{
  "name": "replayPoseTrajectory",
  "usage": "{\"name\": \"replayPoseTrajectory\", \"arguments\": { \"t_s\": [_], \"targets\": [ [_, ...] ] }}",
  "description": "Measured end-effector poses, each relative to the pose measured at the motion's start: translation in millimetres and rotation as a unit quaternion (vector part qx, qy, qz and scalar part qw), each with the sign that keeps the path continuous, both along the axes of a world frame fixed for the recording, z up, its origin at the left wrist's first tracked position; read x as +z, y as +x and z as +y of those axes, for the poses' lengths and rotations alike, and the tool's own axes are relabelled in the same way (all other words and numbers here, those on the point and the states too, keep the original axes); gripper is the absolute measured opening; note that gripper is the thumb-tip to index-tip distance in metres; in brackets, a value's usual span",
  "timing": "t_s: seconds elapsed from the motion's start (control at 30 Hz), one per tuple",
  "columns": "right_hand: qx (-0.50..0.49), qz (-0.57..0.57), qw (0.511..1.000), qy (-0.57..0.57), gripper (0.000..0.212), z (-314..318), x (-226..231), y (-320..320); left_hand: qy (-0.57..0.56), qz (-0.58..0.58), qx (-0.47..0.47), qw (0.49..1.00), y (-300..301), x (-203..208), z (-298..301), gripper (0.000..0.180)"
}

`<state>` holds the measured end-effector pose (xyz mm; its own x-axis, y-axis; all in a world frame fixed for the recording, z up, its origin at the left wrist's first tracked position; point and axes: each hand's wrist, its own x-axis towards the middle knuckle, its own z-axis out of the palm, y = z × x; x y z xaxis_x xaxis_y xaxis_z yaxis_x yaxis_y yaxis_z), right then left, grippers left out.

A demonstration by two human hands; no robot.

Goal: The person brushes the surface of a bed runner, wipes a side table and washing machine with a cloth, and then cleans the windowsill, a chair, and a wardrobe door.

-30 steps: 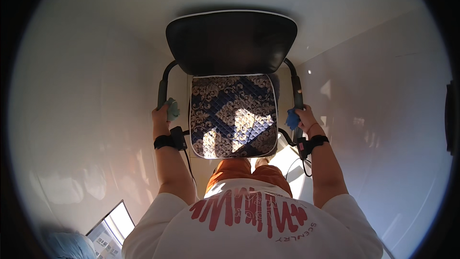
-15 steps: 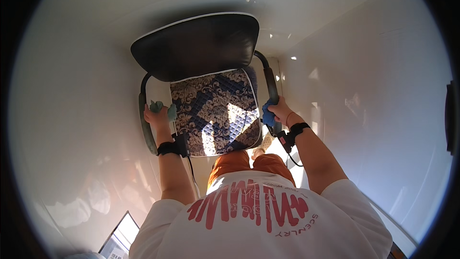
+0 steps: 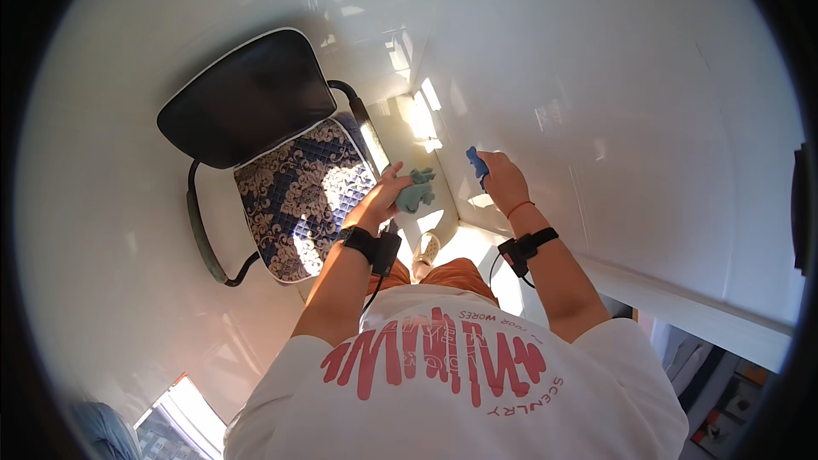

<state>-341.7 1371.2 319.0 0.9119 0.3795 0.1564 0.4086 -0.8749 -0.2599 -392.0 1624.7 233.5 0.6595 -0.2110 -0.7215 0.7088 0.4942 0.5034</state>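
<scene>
A pale green cloth (image 3: 415, 196) is bunched in my left hand (image 3: 375, 202), beside the chair's right armrest (image 3: 372, 138); whether the fingers touch the armrest I cannot tell. Farther right, my right hand (image 3: 506, 182) grips a blue cloth (image 3: 476, 162), held up away from the chair. The chair stands to the left, turned at an angle, with a black backrest (image 3: 251, 98) and a seat cushion (image 3: 294, 196) in a blue and beige floral pattern. Its left armrest (image 3: 200, 226) has no hand on it.
Glossy white walls (image 3: 596, 119) enclose the chair and meet in a corner behind it. My shoe (image 3: 428, 249) shows on the sunlit floor. Shelves with assorted items (image 3: 724, 400) stand at the lower right. Blue fabric (image 3: 106, 430) lies at the lower left.
Both hands have come off the armrests, still with their cloths. My left hand has crossed to the chair's right side. The view has turned, so the chair appears farther left and tilted.
</scene>
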Motion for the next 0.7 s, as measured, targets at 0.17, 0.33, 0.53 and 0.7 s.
{"name": "replayPoseTrajectory", "arguments": {
  "t_s": [0.17, 0.33, 0.53, 0.7],
  "targets": [
    [-0.015, -0.054, 0.989, -0.136, 0.024, -37, -18, -35, 0.117, 0.027, 0.017, 0.993, -7, -34, -33, 0.062],
    [-0.038, -0.022, 0.985, -0.168, 0.016, -45, -25, -36, 0.129, 0.041, 0.099, 0.986, -7, -55, -41, 0.075],
    [-0.072, 0.128, 0.969, -0.201, 0.023, -40, -2, -36, 0.081, 0.048, 0.124, 0.988, -14, -44, -42, 0.084],
    [-0.087, 0.156, 0.97, -0.167, 0.016, -42, 11, -31, 0.098, 0.085, 0.138, 0.982, -17, -64, -36, 0.077]
  ]
}}
